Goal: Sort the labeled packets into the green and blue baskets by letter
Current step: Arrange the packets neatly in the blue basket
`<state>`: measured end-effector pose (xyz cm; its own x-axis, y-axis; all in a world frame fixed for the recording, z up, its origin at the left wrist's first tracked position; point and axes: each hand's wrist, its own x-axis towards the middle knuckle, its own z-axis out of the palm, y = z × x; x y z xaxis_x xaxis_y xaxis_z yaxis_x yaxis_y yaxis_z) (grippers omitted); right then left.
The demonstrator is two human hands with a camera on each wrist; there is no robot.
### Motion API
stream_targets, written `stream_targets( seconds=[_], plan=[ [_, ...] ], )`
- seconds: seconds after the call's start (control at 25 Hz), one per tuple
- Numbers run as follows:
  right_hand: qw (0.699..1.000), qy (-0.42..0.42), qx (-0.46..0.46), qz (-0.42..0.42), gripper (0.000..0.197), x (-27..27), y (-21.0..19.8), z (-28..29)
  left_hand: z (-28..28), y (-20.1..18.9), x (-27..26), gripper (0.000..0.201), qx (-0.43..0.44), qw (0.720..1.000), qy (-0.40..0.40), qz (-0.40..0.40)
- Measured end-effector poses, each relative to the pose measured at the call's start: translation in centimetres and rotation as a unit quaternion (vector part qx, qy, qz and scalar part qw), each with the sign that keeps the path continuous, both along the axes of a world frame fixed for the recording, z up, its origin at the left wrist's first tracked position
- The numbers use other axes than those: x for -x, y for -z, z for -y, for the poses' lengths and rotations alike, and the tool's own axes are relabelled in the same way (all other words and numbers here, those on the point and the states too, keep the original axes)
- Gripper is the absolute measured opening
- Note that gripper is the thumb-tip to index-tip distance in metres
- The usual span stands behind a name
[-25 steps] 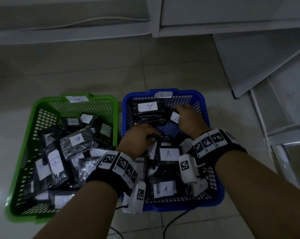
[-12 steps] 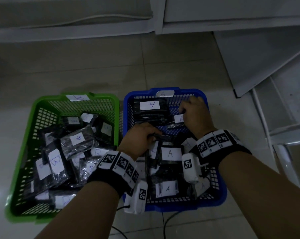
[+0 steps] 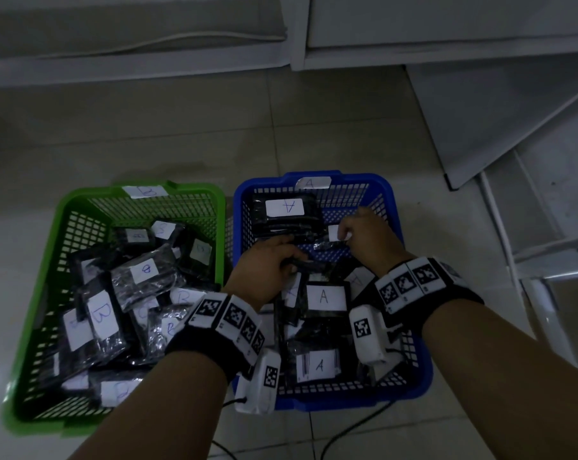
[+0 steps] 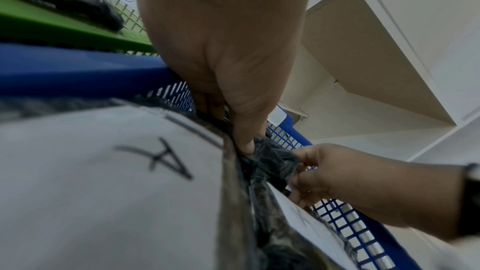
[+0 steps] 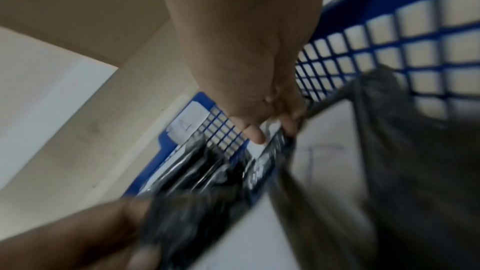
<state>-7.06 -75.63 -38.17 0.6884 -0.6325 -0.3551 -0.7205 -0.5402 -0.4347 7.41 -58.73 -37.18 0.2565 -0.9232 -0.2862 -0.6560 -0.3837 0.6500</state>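
Observation:
A green basket [image 3: 65, 210] tagged B holds several black packets with white B labels [image 3: 103, 315]. Beside it on the right, a blue basket [image 3: 393, 207] tagged A holds several packets labelled A [image 3: 324, 296]. Both hands are inside the blue basket. My left hand [image 3: 289, 257] grips the near end of a black packet [image 3: 327, 245]; in the left wrist view its thumb [image 4: 244, 145] presses the crumpled plastic [image 4: 270, 161]. My right hand [image 3: 350, 232] pinches the same packet at its white label [image 3: 333, 232], near the basket's far right. The letter on that label is hidden.
Both baskets stand on a pale tiled floor [image 3: 181, 134]. White cabinet fronts [image 3: 447, 24] run along the back, and a white panel with metal rails [image 3: 530, 200] leans at the right. Two dark cables [image 3: 344, 433] trail on the floor at the near edge.
My right hand has moved from the middle of the blue basket toward its far right corner, drawing the packet's labelled end along. The left hand has stayed almost in place.

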Motion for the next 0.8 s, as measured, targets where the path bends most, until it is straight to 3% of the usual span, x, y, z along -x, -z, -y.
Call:
stream_targets(
  seconds=[0.28, 0.52, 0.64, 0.8],
  plan=[
    [0.999, -0.017, -0.017, 0.022, 0.039, -0.2, -1.0, 0.1, 0.1, -0.5, 0.1, 0.030, 0.004, 0.999, -0.017, 0.030],
    [0.993, -0.067, 0.013, -0.097, 0.026, 0.1, -1.2, -0.4, -0.2, -1.1, 0.2, 0.027, 0.033, 0.999, -0.005, 0.015],
    [0.988, -0.111, 0.081, -0.074, 0.029, -0.4, -1.8, -0.2, -0.2, -1.2, 0.3, 0.026, 0.042, 0.999, -0.010, 0.005],
    [0.990, -0.100, 0.088, -0.052, 0.040, -1.2, -1.8, -0.4, 0.0, -1.1, 0.3, 0.027, 0.026, 0.999, -0.020, 0.015]
  ],
)
